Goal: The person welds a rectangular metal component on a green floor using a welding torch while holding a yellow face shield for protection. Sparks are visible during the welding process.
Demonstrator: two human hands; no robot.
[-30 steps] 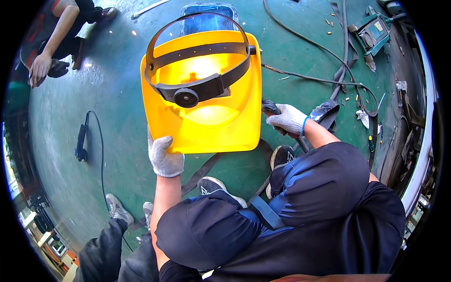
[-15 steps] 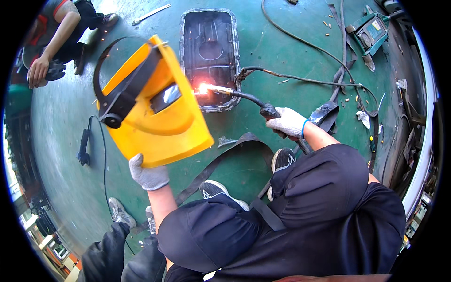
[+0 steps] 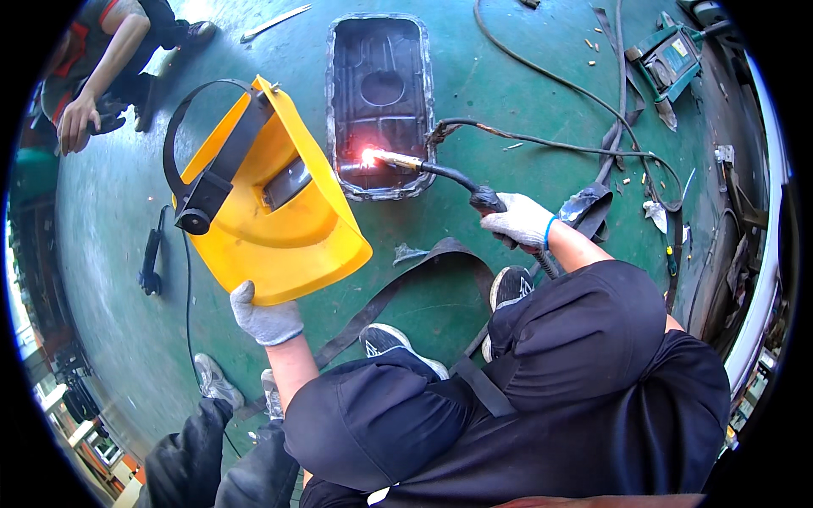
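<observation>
My left hand (image 3: 264, 313), in a grey knit glove, grips the lower edge of a yellow welding helmet (image 3: 275, 247), tilted with its inside and black headband facing up. My right hand (image 3: 518, 222), gloved alike, is closed on the black handle of a welding torch (image 3: 461, 179). The torch's metal nozzle reaches into a dark, rectangular metal pan (image 3: 379, 118) with a silvery rim, lying on the green floor. A bright red-white glow (image 3: 369, 157) at the nozzle's tip hides the exact contact point. The helmet sits left of the pan, clear of the torch.
A crouching co-worker (image 3: 118, 34) is at upper left, another's legs (image 3: 190, 440) at lower left. Cables (image 3: 550, 140) and straps (image 3: 449, 254) cross the floor. A green machine (image 3: 665, 57) stands upper right, a black corded tool (image 3: 151, 262) lies left, a flat metal tool (image 3: 271, 21) lies above.
My left hand has swung the helmet down and left from in front of the pan, uncovering the pan and torch tip. My right hand stays about where it was.
</observation>
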